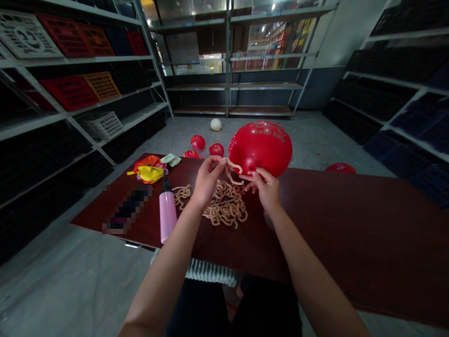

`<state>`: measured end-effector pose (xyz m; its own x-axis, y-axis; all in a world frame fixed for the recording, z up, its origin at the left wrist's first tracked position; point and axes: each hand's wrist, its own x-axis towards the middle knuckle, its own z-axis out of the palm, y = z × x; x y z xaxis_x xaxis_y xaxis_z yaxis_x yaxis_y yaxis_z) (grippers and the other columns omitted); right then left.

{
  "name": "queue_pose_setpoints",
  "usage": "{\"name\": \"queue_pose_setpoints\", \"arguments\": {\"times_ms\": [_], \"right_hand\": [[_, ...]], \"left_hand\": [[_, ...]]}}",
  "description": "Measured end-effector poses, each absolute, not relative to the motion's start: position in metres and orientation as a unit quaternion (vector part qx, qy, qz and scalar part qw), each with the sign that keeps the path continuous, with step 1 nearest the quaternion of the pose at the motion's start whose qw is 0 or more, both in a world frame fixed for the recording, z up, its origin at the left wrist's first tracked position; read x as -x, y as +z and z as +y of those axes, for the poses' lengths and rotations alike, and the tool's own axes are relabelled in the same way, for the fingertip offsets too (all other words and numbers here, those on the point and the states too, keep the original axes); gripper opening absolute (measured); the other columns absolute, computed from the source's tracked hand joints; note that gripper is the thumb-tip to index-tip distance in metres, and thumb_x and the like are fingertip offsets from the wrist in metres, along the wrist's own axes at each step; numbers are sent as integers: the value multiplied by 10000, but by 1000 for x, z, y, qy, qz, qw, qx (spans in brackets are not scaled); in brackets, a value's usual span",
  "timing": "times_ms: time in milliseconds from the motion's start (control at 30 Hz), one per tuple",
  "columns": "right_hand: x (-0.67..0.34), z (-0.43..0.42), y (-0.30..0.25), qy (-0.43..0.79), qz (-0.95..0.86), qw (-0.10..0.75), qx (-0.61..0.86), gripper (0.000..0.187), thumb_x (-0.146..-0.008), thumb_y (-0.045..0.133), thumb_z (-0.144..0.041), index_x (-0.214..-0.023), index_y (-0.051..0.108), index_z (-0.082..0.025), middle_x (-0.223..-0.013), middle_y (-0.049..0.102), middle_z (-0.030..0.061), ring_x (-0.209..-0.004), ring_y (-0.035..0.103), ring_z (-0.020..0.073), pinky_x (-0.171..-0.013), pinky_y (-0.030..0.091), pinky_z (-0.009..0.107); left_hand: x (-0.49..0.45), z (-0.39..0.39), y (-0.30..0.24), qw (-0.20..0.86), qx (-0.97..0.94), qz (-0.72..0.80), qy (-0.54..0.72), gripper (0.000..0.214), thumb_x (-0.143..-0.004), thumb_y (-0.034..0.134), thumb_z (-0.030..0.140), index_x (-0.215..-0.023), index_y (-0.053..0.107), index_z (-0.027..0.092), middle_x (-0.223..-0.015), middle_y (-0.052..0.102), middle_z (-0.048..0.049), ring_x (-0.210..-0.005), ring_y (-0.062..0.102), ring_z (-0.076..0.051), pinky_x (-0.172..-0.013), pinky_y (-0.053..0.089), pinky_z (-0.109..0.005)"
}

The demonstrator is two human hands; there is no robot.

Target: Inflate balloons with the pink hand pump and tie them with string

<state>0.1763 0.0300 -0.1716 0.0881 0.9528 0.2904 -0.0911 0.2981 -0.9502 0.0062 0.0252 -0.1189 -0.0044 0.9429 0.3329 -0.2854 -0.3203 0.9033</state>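
My right hand (267, 186) pinches the neck of an inflated red balloon (261, 146) with pale printed lettering. Between finger and thumb of my left hand (209, 177) is a tan rubber band (234, 164), whose loose loop hangs toward the balloon's neck. Whether the band touches the neck I cannot make out. Beneath both hands lies a tangled pile of rubber bands (224, 208) on the dark table (336, 224). A pink hand pump (168, 216) with a black nozzle lies beside my left forearm.
Uninflated balloons (149, 173) and a blurred-out dark object (129, 209) lie at the table's left. Several red balloons (198, 142) and a white balloon (216, 124) rest on the floor beyond. Shelves with plastic crates (103, 85) line the left side; another red balloon (340, 168) shows behind the table.
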Motion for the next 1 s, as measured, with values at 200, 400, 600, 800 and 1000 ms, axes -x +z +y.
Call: {"name": "queue_pose_setpoints", "arguments": {"times_ms": [200, 400, 600, 800, 1000], "right_hand": [[-176, 26, -168, 413, -535, 606, 420, 386, -823, 595, -579, -895, 598, -200, -825, 770, 92, -468, 641, 143, -387, 366, 229], [-184, 30, -174, 376, -517, 611, 467, 377, -863, 561, -546, -1003, 621, -201, -930, 772, 107, -485, 642, 131, -404, 370, 225], [-193, 30, -173, 327, -499, 611, 521, 388, -891, 520, -543, -1036, 634, -202, -921, 772, 94, -476, 635, 120, -416, 384, 222], [-203, 32, -174, 303, -481, 627, 533, 401, -898, 510, -541, -1055, 630, -193, -972, 767, 106, -510, 645, 128, -443, 406, 235], [-204, 34, -178, 327, -488, 611, 531, 364, -892, 541, -519, -1047, 631, -201, -951, 772, 96, -510, 645, 129, -440, 399, 232]], "left_hand": [[-31, 58, -117, 598, -275, 322, 680, 62, -856, 602, 207, -841, 557, 167, -767, 592, 9, -599, 513, -47, -607, 451, -169], [-43, 76, -165, 561, -327, 450, 613, 213, -775, 665, 319, -820, 516, 174, -642, 517, 60, -473, 417, -45, -450, 291, -156], [-41, 70, -187, 491, -506, 507, 496, 175, -764, 683, 287, -772, 569, 155, -684, 594, 13, -573, 523, -88, -558, 403, -203], [-35, 59, -171, 653, -383, 426, 494, 327, -699, 758, 353, -825, 537, 148, -726, 598, 4, -522, 472, -46, -469, 337, -154], [-36, 57, -155, 579, -343, 400, 622, 331, -736, 729, 391, -843, 498, 180, -607, 455, 82, -409, 305, -25, -372, 168, -152]]}}
